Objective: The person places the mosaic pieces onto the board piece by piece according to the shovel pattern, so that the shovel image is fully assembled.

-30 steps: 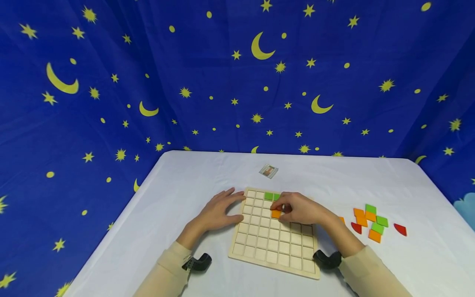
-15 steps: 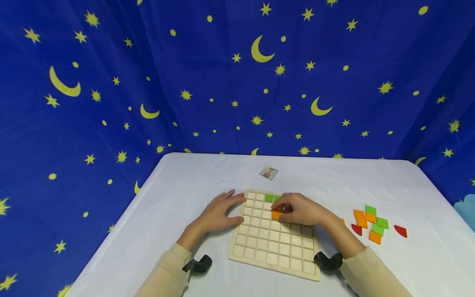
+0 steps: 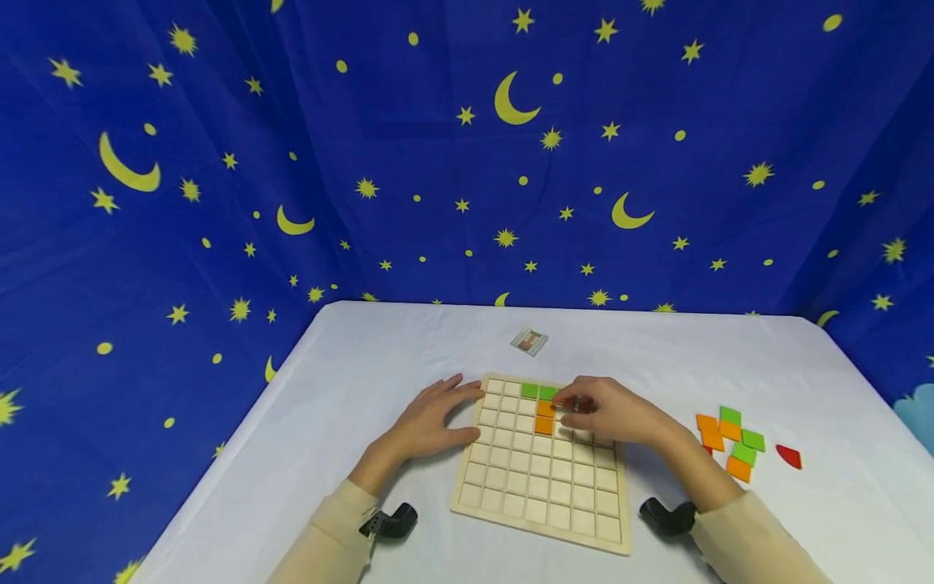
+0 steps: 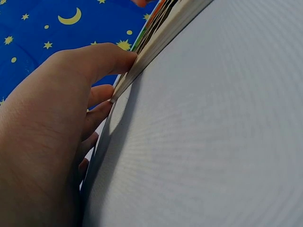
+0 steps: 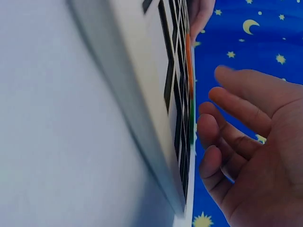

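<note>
A square wooden grid board [image 3: 540, 488] lies on the white table. Two green square tiles [image 3: 529, 391] fill cells in its far row, and two orange square tiles [image 3: 546, 409] sit in a column below the right-hand green one. My left hand [image 3: 430, 423] rests along the board's left edge, thumb and fingers extended; in the left wrist view, the thumb of this hand [image 4: 52, 104] touches the rim. Over the board's upper right, my right hand [image 3: 616, 410] hovers with fingers loosely bent. The right wrist view shows this hand [image 5: 265, 132] holding nothing, apart from the board's surface.
Loose orange tiles [image 3: 739, 469], green tiles [image 3: 752, 440] and a red quarter-round piece [image 3: 789, 457] lie right of the board. Another red piece is mostly hidden by my right forearm. A small pattern card [image 3: 529, 341] lies beyond the board. A blue star-patterned curtain [image 3: 467, 162] hangs behind.
My right hand has let go at the upper orange tile and moved slightly right, uncovering both orange tiles. My left hand stays at the board's edge.
</note>
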`<action>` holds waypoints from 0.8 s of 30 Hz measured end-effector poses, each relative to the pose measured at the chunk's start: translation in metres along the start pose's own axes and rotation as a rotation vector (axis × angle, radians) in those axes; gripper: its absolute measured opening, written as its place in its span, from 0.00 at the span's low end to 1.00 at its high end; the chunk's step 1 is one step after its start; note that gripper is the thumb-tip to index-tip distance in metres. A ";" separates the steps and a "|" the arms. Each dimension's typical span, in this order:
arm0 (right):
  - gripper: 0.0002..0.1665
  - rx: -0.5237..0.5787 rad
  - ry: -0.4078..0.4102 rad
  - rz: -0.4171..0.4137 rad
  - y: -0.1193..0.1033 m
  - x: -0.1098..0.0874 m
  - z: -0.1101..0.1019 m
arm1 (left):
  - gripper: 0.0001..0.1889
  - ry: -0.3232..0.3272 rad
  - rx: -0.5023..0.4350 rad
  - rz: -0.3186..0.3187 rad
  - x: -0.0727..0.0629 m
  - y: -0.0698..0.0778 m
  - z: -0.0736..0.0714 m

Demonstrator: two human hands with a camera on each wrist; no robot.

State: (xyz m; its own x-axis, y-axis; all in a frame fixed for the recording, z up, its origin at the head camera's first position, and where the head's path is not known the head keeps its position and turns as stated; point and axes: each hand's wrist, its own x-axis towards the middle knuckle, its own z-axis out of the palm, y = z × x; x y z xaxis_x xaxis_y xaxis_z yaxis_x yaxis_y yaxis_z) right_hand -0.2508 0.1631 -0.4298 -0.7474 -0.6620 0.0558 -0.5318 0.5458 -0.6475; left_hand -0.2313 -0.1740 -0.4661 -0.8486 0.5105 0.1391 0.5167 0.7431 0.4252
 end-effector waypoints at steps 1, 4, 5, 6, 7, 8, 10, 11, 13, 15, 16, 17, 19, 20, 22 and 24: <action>0.19 0.002 0.004 0.001 0.001 -0.002 -0.001 | 0.33 -0.002 0.002 -0.004 0.000 -0.001 0.000; 0.22 0.006 0.016 0.006 0.005 -0.007 -0.005 | 0.33 -0.007 0.008 -0.017 0.000 -0.002 0.002; 0.22 0.004 0.019 0.011 0.006 -0.009 -0.006 | 0.33 -0.009 0.009 -0.020 -0.001 -0.003 0.002; 0.22 0.005 0.021 0.025 0.007 -0.011 -0.007 | 0.33 -0.010 0.011 -0.023 -0.001 -0.003 0.002; 0.22 0.004 0.022 0.039 0.008 -0.012 -0.007 | 0.33 -0.010 0.014 -0.025 -0.002 -0.004 0.002; 0.22 0.000 0.023 0.050 0.009 -0.014 -0.008 | 0.33 -0.012 0.014 -0.028 -0.003 -0.003 0.002; 0.22 -0.008 0.027 0.071 0.011 -0.018 -0.009 | 0.33 -0.012 0.016 -0.028 -0.004 -0.004 0.002; 0.22 -0.014 0.029 0.078 0.011 -0.020 -0.010 | 0.33 -0.013 0.017 -0.029 -0.004 -0.004 0.001; 0.22 -0.031 0.035 0.072 0.014 -0.025 -0.013 | 0.33 -0.015 0.016 -0.031 -0.003 -0.003 0.002; 0.21 -0.048 0.046 0.060 0.017 -0.030 -0.016 | 0.33 -0.017 0.017 -0.032 -0.002 -0.003 0.002; 0.21 -0.055 0.051 0.056 0.019 -0.033 -0.018 | 0.33 -0.017 0.015 -0.032 -0.001 -0.003 0.002; 0.20 -0.061 0.057 0.053 0.020 -0.035 -0.020 | 0.33 -0.016 0.017 -0.032 -0.001 -0.003 0.003; 0.20 -0.071 0.066 0.060 0.024 -0.041 -0.023 | 0.34 -0.015 0.017 -0.033 0.000 -0.003 0.003; 0.20 -0.070 0.065 0.069 0.025 -0.044 -0.025 | 0.34 -0.014 0.016 -0.032 0.001 -0.003 0.003; 0.20 -0.078 0.067 0.085 0.028 -0.049 -0.028 | 0.34 -0.010 0.011 -0.028 0.001 -0.003 0.003; 0.20 -0.092 0.068 0.097 0.031 -0.055 -0.031 | 0.33 -0.009 0.011 -0.027 0.002 -0.003 0.004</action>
State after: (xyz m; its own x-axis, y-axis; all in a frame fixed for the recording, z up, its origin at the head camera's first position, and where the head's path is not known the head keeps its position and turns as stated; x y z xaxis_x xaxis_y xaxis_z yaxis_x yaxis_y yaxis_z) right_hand -0.2382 0.2324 -0.4295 -0.8206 -0.5693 0.0499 -0.4878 0.6522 -0.5803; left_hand -0.2341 -0.1733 -0.4706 -0.8611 0.4942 0.1194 0.4950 0.7613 0.4189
